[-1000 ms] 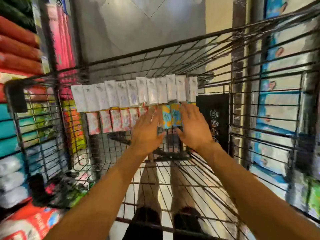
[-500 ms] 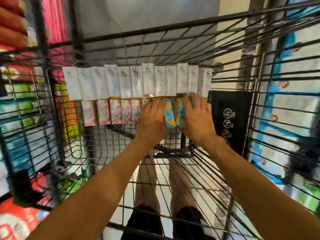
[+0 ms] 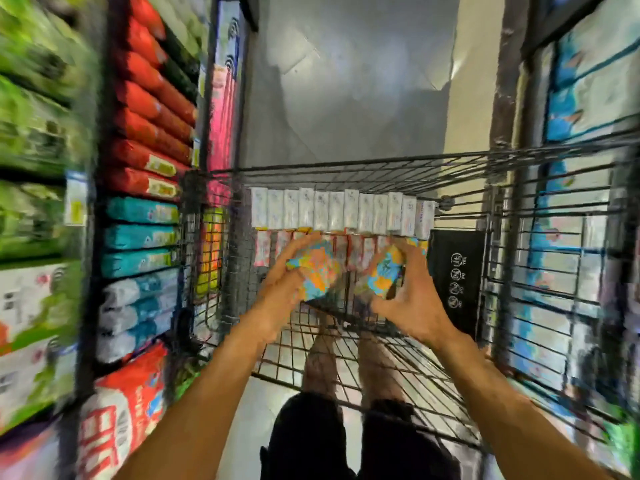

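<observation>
Inside a wire shopping cart (image 3: 346,351), my left hand (image 3: 277,292) grips a blue-and-orange patterned box (image 3: 317,271), tilted and lifted off the row. A second patterned box (image 3: 384,271) is held by my right hand (image 3: 412,303), fingers curled round its far side. Behind both hands, against the cart's far wall, a row of white boxes (image 3: 341,211) stands on top of a row of pink-and-white boxes (image 3: 273,245). The picture is blurred by motion.
Store shelves on the left carry red packs (image 3: 149,133), teal packs (image 3: 138,237) and green packs (image 3: 34,98). Blue-and-white packs (image 3: 581,98) fill the right side behind the cart's wire wall. A black sign panel (image 3: 453,278) hangs inside the cart. My legs show through the cart floor.
Both hands have drawn back from the row, each pulling out one patterned box. The view has swung up and left, showing more of the left shelves.
</observation>
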`<state>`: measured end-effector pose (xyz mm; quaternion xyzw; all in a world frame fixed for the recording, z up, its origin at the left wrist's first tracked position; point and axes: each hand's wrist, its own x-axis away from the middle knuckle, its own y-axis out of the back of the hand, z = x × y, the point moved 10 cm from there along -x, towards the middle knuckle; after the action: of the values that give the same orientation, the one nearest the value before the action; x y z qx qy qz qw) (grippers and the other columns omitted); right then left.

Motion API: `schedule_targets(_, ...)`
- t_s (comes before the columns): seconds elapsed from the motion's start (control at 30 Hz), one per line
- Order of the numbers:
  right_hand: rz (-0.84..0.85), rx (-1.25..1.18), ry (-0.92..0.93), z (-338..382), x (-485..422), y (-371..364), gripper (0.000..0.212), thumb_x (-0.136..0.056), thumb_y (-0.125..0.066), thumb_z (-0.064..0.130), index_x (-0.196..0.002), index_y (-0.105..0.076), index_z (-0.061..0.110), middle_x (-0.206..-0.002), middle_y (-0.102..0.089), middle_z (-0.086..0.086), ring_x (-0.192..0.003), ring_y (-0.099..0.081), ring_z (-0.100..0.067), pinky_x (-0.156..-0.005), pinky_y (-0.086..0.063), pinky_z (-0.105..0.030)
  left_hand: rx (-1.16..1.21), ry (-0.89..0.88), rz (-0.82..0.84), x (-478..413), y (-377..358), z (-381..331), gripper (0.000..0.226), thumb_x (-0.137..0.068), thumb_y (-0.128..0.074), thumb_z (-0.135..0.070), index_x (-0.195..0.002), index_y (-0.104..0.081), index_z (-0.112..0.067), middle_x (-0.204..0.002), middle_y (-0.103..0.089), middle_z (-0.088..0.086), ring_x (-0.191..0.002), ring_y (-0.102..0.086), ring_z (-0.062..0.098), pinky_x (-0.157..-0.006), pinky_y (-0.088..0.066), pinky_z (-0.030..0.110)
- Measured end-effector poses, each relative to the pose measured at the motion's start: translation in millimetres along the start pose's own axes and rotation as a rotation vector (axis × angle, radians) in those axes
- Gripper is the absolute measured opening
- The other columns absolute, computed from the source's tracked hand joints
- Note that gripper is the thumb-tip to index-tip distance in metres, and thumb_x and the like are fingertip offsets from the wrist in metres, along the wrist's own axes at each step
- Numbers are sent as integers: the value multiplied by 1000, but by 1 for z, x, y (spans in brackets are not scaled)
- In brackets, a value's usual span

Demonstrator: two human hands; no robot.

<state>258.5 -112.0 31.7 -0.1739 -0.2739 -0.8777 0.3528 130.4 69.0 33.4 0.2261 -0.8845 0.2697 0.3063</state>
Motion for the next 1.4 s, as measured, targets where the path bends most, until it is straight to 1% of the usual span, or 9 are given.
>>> schedule_targets(0.1,4,-40,19,44,27,2,89,-68,-96,25,-137,-40,22,-115,-64,2,-99,-65,3,-85,-51,-14,256,-2,44,36,-8,-36,96,-69,-90,-40,-146,-46,-3,-151,-51,20,-134,-55,37,-103,-53,51)
schedule_targets(0.2,12,-106,-7,81,53,-2,83,-60,-88,41,-128,-42,31,-107,-65,-4,-88,-66,-6,-77,-55,-21,263,-37,-1,69,-2,-61,92,-58,-97,-38,-135,-58,-7,-143,-57,23,-129,-59,42,-101,-52,57)
schedule_targets(0.37,-27,-147,10,123,93,-2,68,-60,-86,52,-114,-47,45,-118,-58,-17,-96,-66,-29,-81,-61,-44,294,-135,-136,131,6,-84,12,-89,-63,-4,-100,-69,-6,-113,-75,6,-106,-73,33,-91,-59,58)
schedule_targets(0.43,-38,-241,17,140,108,-4,61,-60,-84,42,-109,-49,33,-108,-61,-16,-87,-62,-26,-76,-57,-34,358,-133,-200,160,5,-85,17,-87,-56,-5,-85,-74,-7,-97,-78,2,-90,-76,31,-87,-59,53)
schedule_targets(0.73,183,-539,-5,172,167,-32,56,-72,-91,44,-118,-61,30,-114,-76,-12,-105,-73,-36,-90,-60,-59,515,-310,-390,280,11,-64,39,-77,-77,-5,-113,-64,0,-117,-71,25,-107,-71,39,-86,-60,56)
schedule_targets(0.93,405,-528,62,197,208,-53,34,-87,-77,3,-119,-66,8,-118,-73,-22,-94,-74,-30,-79,-63,-42,618,-454,-607,363,22,-27,30,-83,-63,-10,-110,-64,2,-113,-73,24,-98,-74,37,-86,-60,58)
schedule_targets(1.13,597,-449,98,211,268,-98,68,-66,-97,36,-118,-69,2,-117,-75,-19,-111,-71,-32,-98,-57,-45,681,-507,-806,455,40,30,24,-92,-61,-11,-114,-66,-3,-113,-75,17,-103,-74,30,-91,-60,52)
schedule_targets(1.27,735,-419,106,224,317,-139,25,-88,-71,-6,-112,-67,0,-100,-78,-14,-82,-75,-17,-75,-62,-25,713,-555,-931,519,54,69,25,-90,-65,-12,-113,-67,-4,-108,-77,14,-94,-76,24,-83,-64,43)
schedule_targets(1.4,828,-361,158,234,371,-186,25,-86,-71,-7,-109,-69,4,-101,-78,-15,-83,-74,-21,-77,-62,-29,713,-617,-1071,594,74,108,40,-81,-72,-15,-119,-66,-3,-106,-78,11,-93,-75,22,-75,-64,38)
